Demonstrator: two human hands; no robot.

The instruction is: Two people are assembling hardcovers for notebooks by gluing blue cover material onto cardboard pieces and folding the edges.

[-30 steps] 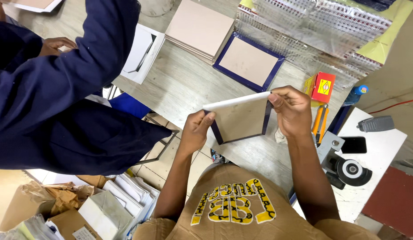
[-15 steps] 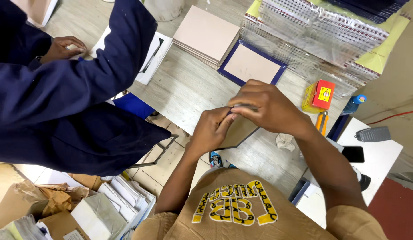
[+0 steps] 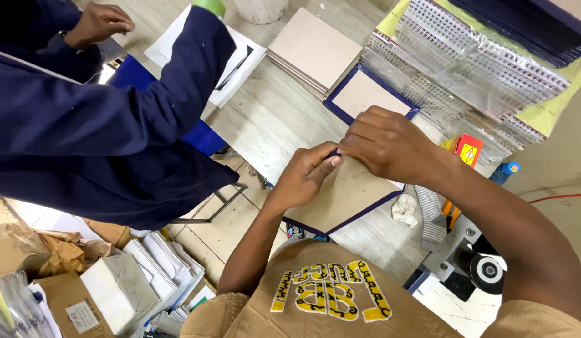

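Observation:
A tan board with a dark blue border (image 3: 343,200) lies flat on the wooden table (image 3: 271,119) in front of me. My left hand (image 3: 306,175) presses on its left top corner, fingers pinched at the blue edge. My right hand (image 3: 387,144) lies over its top edge, fingertips meeting the left hand's at the same corner. A second blue-bordered tan board (image 3: 365,94) lies just beyond my right hand.
A person in a dark blue sleeve (image 3: 115,106) leans over the table's left side. A stack of tan boards (image 3: 312,50), white sheets (image 3: 234,62), a mesh-wrapped bundle (image 3: 465,81), a red and yellow box (image 3: 465,150), a white cloth (image 3: 406,209) and a tape roll (image 3: 487,272) surround the work.
The board was held up on edge between both hands; now it lies flat, and both hands have come together at its top left corner.

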